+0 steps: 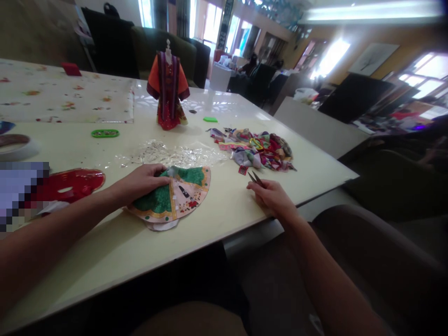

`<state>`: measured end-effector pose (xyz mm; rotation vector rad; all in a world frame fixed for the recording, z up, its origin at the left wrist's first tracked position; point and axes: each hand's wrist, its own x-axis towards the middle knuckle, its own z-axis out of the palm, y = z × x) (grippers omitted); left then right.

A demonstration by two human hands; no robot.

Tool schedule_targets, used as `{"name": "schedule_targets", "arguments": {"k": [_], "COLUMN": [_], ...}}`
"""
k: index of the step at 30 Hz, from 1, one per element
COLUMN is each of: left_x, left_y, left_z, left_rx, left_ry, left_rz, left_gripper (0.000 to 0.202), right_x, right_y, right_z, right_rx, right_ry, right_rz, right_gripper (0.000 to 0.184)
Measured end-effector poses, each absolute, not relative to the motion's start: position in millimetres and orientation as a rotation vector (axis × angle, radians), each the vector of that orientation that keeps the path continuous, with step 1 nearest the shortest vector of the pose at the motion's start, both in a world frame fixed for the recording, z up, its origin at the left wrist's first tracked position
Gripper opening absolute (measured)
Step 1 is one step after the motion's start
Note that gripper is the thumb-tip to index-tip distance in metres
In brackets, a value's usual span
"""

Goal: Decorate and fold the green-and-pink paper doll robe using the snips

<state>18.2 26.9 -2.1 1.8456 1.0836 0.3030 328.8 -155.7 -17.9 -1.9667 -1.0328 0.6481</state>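
Observation:
My left hand rests on a piece of decorated doll clothing, a fan-shaped skirt piece in green and pale pink with gold trim. Its fingers are closed on the upper edge, where a greyish bit shows by the fingertips. White lining peeks out under the near edge. Near the table's front edge, my right hand grips dark, pointed tweezers, their two tips apart and directed up and left. The tips are clear of the cloth. A small red tag lies just beyond them.
Clear plastic film with small shiny bits lies behind the skirt piece. Fabric scraps are heaped to the right. A dressed doll form stands farther back. Left are a green tray, a red piece and a tape roll.

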Motion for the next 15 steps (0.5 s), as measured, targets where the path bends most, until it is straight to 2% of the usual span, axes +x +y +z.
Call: {"name": "schedule_targets", "arguments": {"k": [4, 10, 15], "left_x": [15.8, 9.1, 7.1], "left_y": [30.8, 35.8, 33.3], "left_z": [5.3, 14.2, 13.9], "left_rx": [1.72, 1.636, 1.554], "left_ry": [1.097, 0.974, 0.902], "left_rz": [0.234, 0.116, 0.039], "left_gripper": [0.039, 0.039, 0.031], "right_x": [309.3, 253.1, 215.3], "right_y": [-153.9, -133.5, -103.1], "right_z": [-6.7, 7.6, 10.3], "right_rx": [-1.975, -1.774, -1.633], "right_ry": [-1.279, -1.597, -1.753], "right_rz": [0.32, 0.465, 0.632], "right_gripper": [0.032, 0.024, 0.022]}}
